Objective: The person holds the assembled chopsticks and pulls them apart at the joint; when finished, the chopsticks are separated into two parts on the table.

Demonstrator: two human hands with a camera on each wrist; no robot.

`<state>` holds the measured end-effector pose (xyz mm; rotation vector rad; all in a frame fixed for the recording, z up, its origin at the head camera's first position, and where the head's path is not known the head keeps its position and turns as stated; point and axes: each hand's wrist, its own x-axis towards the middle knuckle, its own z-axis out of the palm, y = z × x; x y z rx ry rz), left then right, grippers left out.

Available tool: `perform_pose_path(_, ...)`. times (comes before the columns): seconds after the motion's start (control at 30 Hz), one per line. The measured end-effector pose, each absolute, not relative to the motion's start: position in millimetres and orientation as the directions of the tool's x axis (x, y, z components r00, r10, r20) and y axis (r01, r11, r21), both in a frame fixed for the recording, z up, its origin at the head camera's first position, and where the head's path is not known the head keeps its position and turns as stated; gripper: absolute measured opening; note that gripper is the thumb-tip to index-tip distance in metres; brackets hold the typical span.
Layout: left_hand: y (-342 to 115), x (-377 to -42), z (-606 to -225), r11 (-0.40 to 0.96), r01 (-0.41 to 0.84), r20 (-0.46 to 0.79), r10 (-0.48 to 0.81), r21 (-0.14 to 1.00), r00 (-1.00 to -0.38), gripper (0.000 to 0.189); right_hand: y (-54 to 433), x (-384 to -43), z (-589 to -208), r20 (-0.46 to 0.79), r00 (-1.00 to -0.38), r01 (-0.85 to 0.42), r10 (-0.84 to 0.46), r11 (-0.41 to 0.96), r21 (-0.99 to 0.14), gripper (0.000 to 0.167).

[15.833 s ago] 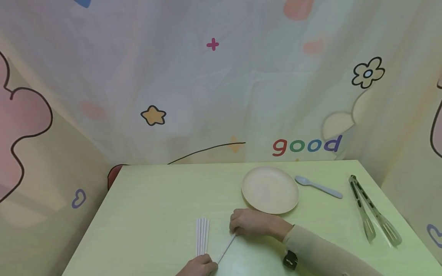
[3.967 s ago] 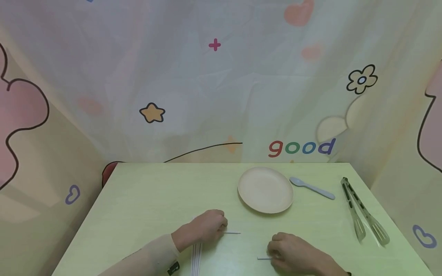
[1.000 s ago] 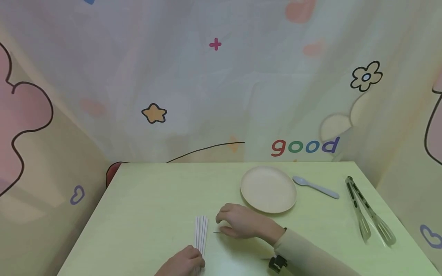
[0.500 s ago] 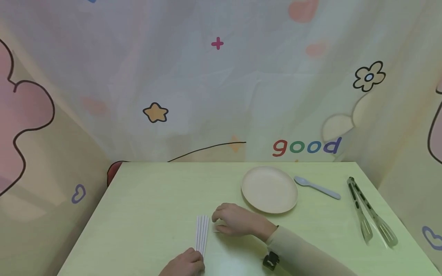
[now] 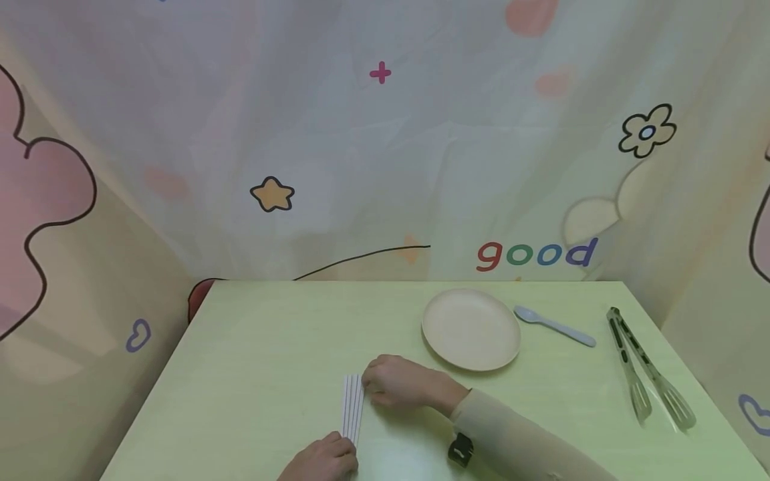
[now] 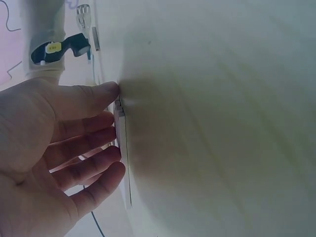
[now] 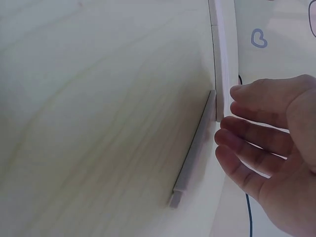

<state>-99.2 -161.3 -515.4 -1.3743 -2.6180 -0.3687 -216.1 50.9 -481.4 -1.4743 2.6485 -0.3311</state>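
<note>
Several thin white sticks (image 5: pixel 351 407) lie side by side in a row on the table. My left hand (image 5: pixel 325 459) rests at the row's near part; in the left wrist view its fingertips (image 6: pixel 114 154) touch the sticks, thumb at one side. My right hand (image 5: pixel 400 382) is at the row's far right end, fingertips right at the edge stick. In the right wrist view its fingers (image 7: pixel 242 163) are loosely bent beside the sticks' ends. A separate grey-looking stick (image 7: pixel 195 143) with a stepped end lies slanting against the row there; the right hand hides it in the head view.
A round beige plate (image 5: pixel 471 331) stands beyond my right hand. To its right lie a pale blue spoon (image 5: pixel 556 327) and metal tongs (image 5: pixel 650 371) near the table's right edge. A black wrist device (image 5: pixel 460 449) hangs under the right sleeve (image 5: pixel 517 431).
My right hand has moved left to the far end of the row, its fingertips drawing together. The left hand, which reached across the table 4 seconds ago, now stays at the row's near part.
</note>
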Motion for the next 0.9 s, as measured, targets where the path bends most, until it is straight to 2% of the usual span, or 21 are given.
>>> perform_pose_path(0.43,-158.9,-95.9,-511.2,0.561,0.823,0.282,0.778,0.091,-0.562,0.021,46.5,-217.4,-482.2,-0.028,-0.569,-0.795,-0.822,0.559,-0.235,0.027)
perform_pose_path(0.9,-158.2,-96.4,-513.3,0.557,0.822,0.255,0.783,0.118,-0.568,0.017,45.0,-220.9,-483.4,-0.009,-0.549,-0.813,-0.836,0.536,-0.23,0.022)
